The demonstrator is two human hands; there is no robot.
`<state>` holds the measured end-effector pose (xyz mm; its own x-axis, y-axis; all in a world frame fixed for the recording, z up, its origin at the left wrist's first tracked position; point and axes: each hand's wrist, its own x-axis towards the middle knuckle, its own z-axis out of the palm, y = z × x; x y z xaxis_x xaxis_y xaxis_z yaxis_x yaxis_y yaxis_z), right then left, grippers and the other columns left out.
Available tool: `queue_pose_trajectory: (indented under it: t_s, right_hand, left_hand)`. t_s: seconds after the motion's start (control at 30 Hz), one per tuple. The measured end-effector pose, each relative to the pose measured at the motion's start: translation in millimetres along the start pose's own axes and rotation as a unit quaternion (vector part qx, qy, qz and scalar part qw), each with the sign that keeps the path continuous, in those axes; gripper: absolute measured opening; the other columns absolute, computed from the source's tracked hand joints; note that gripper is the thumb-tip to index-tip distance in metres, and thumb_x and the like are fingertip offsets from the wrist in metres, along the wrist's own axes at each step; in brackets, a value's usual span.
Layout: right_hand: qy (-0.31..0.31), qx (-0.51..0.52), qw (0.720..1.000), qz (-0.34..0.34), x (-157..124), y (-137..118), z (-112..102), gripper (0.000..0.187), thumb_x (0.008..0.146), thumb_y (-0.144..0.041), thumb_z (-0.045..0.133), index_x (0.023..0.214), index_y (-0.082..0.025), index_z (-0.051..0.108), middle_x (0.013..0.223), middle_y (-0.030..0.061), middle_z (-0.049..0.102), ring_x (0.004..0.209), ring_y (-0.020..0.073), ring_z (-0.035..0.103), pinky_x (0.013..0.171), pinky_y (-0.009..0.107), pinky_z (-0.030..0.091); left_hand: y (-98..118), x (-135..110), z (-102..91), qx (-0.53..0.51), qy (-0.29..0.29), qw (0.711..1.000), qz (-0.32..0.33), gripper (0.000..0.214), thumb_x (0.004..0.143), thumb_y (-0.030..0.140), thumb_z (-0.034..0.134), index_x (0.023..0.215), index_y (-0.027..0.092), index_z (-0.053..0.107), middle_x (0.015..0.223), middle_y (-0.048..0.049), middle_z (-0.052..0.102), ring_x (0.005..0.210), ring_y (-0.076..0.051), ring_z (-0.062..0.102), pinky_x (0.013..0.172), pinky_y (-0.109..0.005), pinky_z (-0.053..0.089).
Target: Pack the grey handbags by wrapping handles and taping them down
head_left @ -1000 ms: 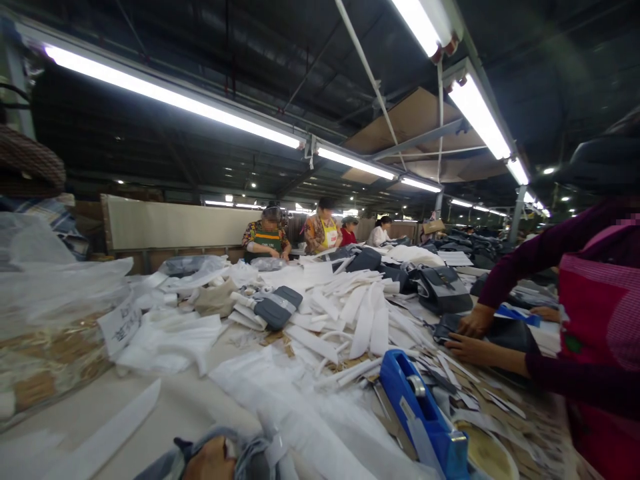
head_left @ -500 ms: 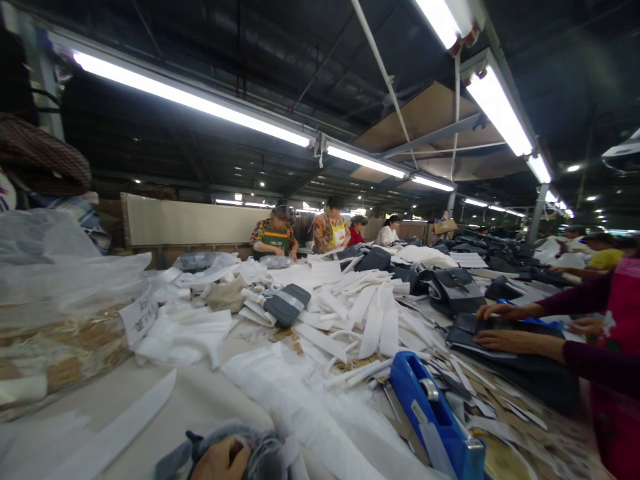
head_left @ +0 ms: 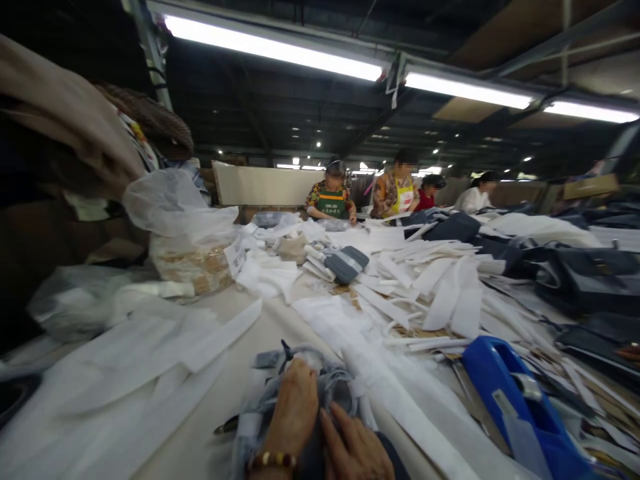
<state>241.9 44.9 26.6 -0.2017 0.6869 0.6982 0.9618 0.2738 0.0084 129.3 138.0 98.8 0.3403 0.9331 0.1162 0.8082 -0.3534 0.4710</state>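
My left hand (head_left: 293,417), with a bead bracelet at the wrist, presses down on a grey bag (head_left: 273,397) at the bottom centre of the table, fingers curled over its top. My right hand (head_left: 353,447) lies beside it on the same bag, fingers bent and touching the dark fabric. White paper wrap (head_left: 395,393) runs past the bag on its right. Both wrists leave the frame at the bottom edge.
A blue tape dispenser (head_left: 515,400) sits at the right. White paper strips (head_left: 450,293) and dark bags (head_left: 590,267) cover the table. A plastic sack (head_left: 190,233) stands at left. Several workers (head_left: 333,197) stand at the far end. A co-worker's fingertips (head_left: 631,352) show at right.
The camera has swung left and tilted down. Both my hands now show on the grey bag. The co-worker in the pink apron has almost gone out of view at right.
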Motion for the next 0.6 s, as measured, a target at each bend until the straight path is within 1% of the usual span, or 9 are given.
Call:
queue_pose_trajectory:
  t_s: [0.07,0.13,0.2,0.27,0.37,0.4,0.47,0.53,0.6]
  right_hand:
    - [0.016,0.007,1.000,-0.026,-0.8,5.1,2.4,0.035,0.082,-0.012,0.046,0.114,-0.014,0.060,0.102,0.0124,0.070,0.074,0.0212,0.070,0.057,0.026,0.056]
    - [0.018,0.031,0.999,-0.027,-0.5,9.9,0.2,0.035,0.082,-0.012,0.045,0.112,-0.015,0.061,0.102,0.0115,0.070,0.078,0.0210,0.070,0.062,0.025,0.056]
    - [0.017,0.069,0.997,-0.014,4.6,13.6,-6.2,0.034,0.082,-0.011,0.045,0.112,-0.015,0.059,0.101,0.0109,0.070,0.081,0.0194,0.070,0.065,0.022,0.056]
    - [0.022,0.123,0.992,0.010,18.7,15.9,-15.2,0.032,0.084,-0.012,0.045,0.114,-0.014,0.057,0.101,0.0113,0.068,0.086,0.0178,0.068,0.069,0.020,0.055]
    - [0.002,0.190,0.978,0.080,58.3,17.7,-27.3,0.028,0.089,-0.017,0.042,0.113,-0.014,0.057,0.102,0.0122,0.065,0.090,0.0188,0.066,0.076,0.026,0.053]
    - [-0.031,0.204,0.972,0.115,74.4,18.1,-29.2,0.027,0.090,-0.020,0.041,0.110,-0.015,0.059,0.103,0.0121,0.064,0.088,0.0197,0.065,0.076,0.029,0.052]
    - [-0.137,0.227,0.946,0.184,105.0,19.1,-28.3,0.028,0.090,-0.029,0.041,0.100,-0.017,0.064,0.098,0.0117,0.065,0.081,0.0210,0.064,0.074,0.033,0.050]
    - [-0.229,0.243,0.915,0.227,128.4,20.9,-21.2,0.031,0.087,-0.038,0.045,0.080,-0.017,0.068,0.083,0.0108,0.066,0.073,0.0226,0.062,0.071,0.035,0.046]
    - [-0.269,0.262,0.895,0.240,141.7,23.5,-10.8,0.031,0.081,-0.037,0.053,0.059,-0.018,0.063,0.063,0.0076,0.062,0.065,0.0221,0.059,0.065,0.034,0.042]
  left_hand:
    - [-6.4,-10.1,12.3,-0.002,0.030,0.999,0.010,0.028,0.085,0.009,0.034,0.087,0.014,0.061,0.099,-0.0119,0.065,0.098,-0.019,0.061,0.090,-0.031,0.047]
    - [-15.6,-18.7,30.0,-0.005,0.125,0.991,0.046,0.029,0.085,0.008,0.034,0.093,0.013,0.061,0.105,-0.0143,0.065,0.103,-0.021,0.060,0.092,-0.036,0.048]
    - [-24.3,-22.7,46.7,-0.007,0.246,0.964,0.097,0.031,0.085,0.009,0.032,0.098,0.010,0.060,0.105,-0.0161,0.065,0.104,-0.023,0.060,0.088,-0.039,0.052]
    - [-29.5,-21.8,55.6,-0.002,0.319,0.938,0.136,0.032,0.086,0.010,0.031,0.100,0.008,0.059,0.103,-0.0165,0.066,0.101,-0.024,0.062,0.084,-0.039,0.055]
    - [-28.4,-17.0,51.0,0.001,0.349,0.924,0.159,0.032,0.088,0.009,0.030,0.100,0.008,0.059,0.101,-0.0163,0.066,0.099,-0.024,0.063,0.080,-0.040,0.056]
    - [-26.2,-15.7,46.8,-0.008,0.347,0.923,0.167,0.031,0.088,0.009,0.031,0.100,0.009,0.059,0.100,-0.0154,0.066,0.098,-0.024,0.062,0.081,-0.040,0.056]
    - [-20.4,-14.6,39.3,-0.037,0.328,0.925,0.189,0.029,0.089,0.010,0.033,0.104,0.010,0.058,0.099,-0.0132,0.066,0.098,-0.022,0.062,0.083,-0.037,0.056]
    - [-14.6,-15.5,36.7,-0.047,0.310,0.926,0.212,0.031,0.087,0.007,0.035,0.112,0.010,0.054,0.101,-0.0132,0.065,0.101,-0.021,0.060,0.087,-0.037,0.054]
    - [-10.2,-17.8,38.9,-0.027,0.304,0.926,0.222,0.038,0.083,0.002,0.035,0.116,0.008,0.052,0.105,-0.0149,0.064,0.104,-0.024,0.058,0.088,-0.040,0.054]
